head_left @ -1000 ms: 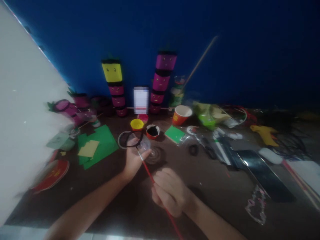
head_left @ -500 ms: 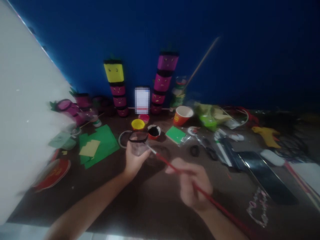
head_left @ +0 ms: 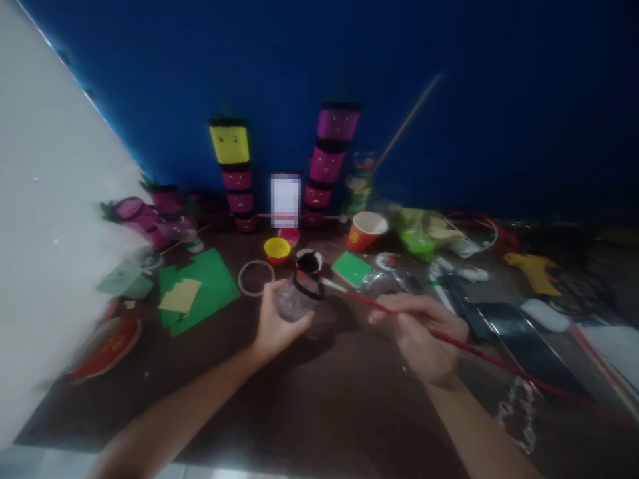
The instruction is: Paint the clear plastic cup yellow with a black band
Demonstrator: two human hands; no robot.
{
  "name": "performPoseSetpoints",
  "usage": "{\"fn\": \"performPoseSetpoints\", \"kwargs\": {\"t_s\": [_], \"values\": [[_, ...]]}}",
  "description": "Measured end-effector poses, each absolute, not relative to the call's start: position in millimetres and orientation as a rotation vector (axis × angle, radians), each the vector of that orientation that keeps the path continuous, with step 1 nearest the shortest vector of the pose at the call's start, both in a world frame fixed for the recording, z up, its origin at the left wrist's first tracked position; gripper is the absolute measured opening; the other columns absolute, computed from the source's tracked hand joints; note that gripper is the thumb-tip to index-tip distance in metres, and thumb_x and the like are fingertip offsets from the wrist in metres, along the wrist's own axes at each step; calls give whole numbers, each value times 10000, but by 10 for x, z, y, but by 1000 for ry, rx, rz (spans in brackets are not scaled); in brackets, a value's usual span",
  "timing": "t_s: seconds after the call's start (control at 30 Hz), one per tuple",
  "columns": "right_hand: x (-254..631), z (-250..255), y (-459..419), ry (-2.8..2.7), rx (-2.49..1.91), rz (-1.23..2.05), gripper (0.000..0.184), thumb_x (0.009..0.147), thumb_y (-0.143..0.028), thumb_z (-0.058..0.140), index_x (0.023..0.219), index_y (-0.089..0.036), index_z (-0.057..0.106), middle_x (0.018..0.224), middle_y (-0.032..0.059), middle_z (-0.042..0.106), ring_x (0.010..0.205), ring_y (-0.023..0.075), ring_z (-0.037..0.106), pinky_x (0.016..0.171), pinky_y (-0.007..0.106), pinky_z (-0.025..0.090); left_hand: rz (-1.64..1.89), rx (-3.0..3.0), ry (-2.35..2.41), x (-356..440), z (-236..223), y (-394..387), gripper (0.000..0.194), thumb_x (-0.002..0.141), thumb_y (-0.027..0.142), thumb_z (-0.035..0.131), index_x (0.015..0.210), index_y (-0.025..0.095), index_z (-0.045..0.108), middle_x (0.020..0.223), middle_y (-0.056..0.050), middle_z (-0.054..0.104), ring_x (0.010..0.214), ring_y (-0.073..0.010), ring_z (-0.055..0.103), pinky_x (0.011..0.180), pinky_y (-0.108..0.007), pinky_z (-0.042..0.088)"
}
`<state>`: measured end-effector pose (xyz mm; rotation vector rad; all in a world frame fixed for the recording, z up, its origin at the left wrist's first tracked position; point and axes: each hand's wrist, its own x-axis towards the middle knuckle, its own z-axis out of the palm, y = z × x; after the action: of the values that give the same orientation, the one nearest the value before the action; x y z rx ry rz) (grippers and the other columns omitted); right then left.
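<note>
Near the middle of the surface (head_left: 319,399) | left hand (head_left: 277,326) wraps a clear cup (head_left: 298,299) with a black rim, held off the wood | right hand (head_left: 424,336) pinches a red brush (head_left: 449,339), long axis running right-to-left, tip at the black paint pot (head_left: 308,261) just behind the cup | yellow pot (head_left: 277,250) beside it

Dim, bluish and soft all over, with the brightest patch on the white board (head_left: 44,219), deep shadow right of it, and smeared edges.
</note>
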<state>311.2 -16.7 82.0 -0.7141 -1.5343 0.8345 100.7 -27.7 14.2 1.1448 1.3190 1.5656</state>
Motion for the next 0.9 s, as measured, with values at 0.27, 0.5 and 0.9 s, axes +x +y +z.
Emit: {"fn": "performPoseSetpoints", "kwargs": {"t_s": [0.27, 0.5, 0.9], "values": [[3202, 672, -234, -1567, -791, 774, 165, 854, -145, 523, 935, -208, 651, 771, 34, 691, 675, 151, 667, 603, 285, 576, 1571, 1194, 1357, 981, 196, -263, 679, 588, 225, 759, 1183, 231, 433, 1144, -91, 554, 1069, -252, 565, 931, -403, 436], [3043, 726, -159, -1659, -837, 721, 140, 847, -150, 521, 890, -199, 644, 736, 21, 715, 656, 148, 688, 606, 266, 580, 1548, 1190, 1297, 956, 203, -253, 635, 592, 196, 750, 1133, 231, 421, 1166, -97, 532, 1087, -253, 554, 897, -383, 459], [3070, 629, -161, -1672, -828, 710, 137, 825, -158, 517, 834, -209, 644, 704, 21, 677, 641, 149, 650, 593, 272, 551, 1559, 1138, 1328, 931, 160, -233, 653, 586, 220, 760, 1137, 229, 410, 1106, -85, 558, 1019, -243, 585, 860, -397, 480]]}}
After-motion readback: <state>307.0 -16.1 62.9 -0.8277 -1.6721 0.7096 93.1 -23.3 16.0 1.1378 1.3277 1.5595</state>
